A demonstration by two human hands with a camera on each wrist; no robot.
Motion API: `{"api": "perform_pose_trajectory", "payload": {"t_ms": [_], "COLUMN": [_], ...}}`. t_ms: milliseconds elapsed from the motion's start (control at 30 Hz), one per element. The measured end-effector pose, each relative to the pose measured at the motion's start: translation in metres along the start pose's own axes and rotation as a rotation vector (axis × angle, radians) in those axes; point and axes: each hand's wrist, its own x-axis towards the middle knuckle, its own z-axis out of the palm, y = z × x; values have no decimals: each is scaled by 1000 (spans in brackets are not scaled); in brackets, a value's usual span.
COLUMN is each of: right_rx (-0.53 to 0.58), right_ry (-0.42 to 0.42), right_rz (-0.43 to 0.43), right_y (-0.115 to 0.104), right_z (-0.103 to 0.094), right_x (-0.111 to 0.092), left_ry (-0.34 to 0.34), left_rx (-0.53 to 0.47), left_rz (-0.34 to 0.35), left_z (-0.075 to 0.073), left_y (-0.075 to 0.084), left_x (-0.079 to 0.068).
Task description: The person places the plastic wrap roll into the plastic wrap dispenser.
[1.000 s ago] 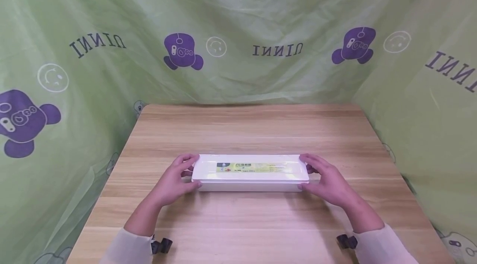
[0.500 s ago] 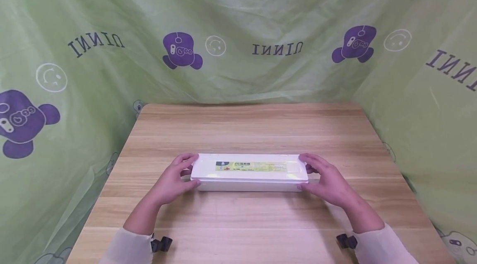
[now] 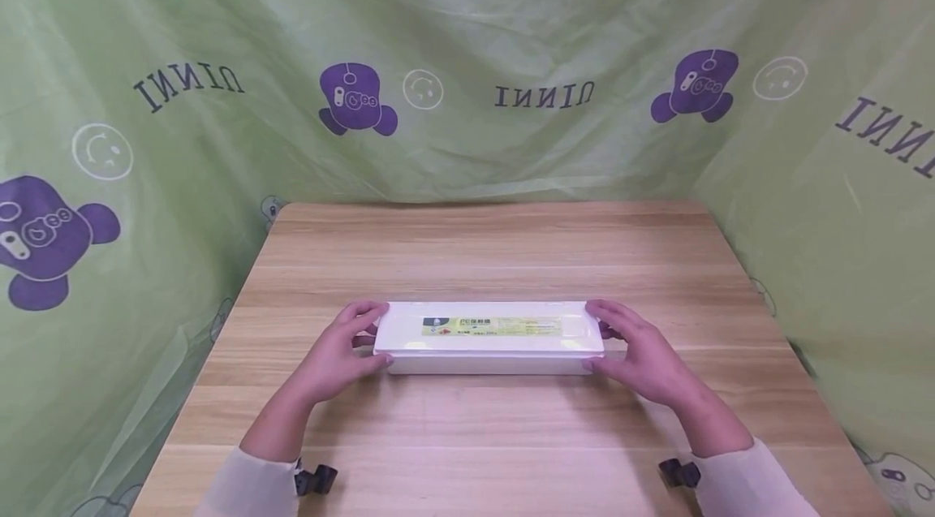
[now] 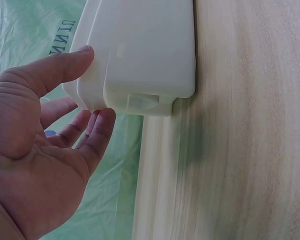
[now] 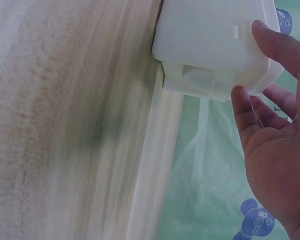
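Observation:
A long white plastic cling film box point(image 3: 497, 365) with a printed label point(image 3: 493, 326) on its lid lies crosswise on the wooden table. My left hand point(image 3: 343, 355) holds its left end, the thumb on the front face. At the opposite end my right hand point(image 3: 643, 355) grips it in the same way. In the left wrist view the box's end point(image 4: 125, 90) sits between thumb and fingertips. The right wrist view has the thumb on the front of the box point(image 5: 210, 45) and fingertips against its end. The lid is down, so the inside is hidden.
The wood-grain table point(image 3: 482, 249) reaches back to a green curtain point(image 3: 467, 30) with purple cartoon figures, which surrounds it on the left, back and right. Small black devices point(image 3: 316, 480) sit at both wrists by the light sleeves.

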Motion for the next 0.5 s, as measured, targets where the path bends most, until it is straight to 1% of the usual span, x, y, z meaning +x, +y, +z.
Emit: {"api": "perform_pose_trajectory", "payload": {"t_ms": [333, 500], "right_rx": [-28, -33], "right_ry": [-8, -12], "right_rz": [-3, 0], "right_y": [1, 2], "right_z": [-2, -3], "right_x": [-1, -1], "left_ry": [10, 18], "left_rx": [-3, 4], "left_rz": [9, 0], "left_z": [3, 4], "left_y": [4, 5], "left_x": [0, 0]}}
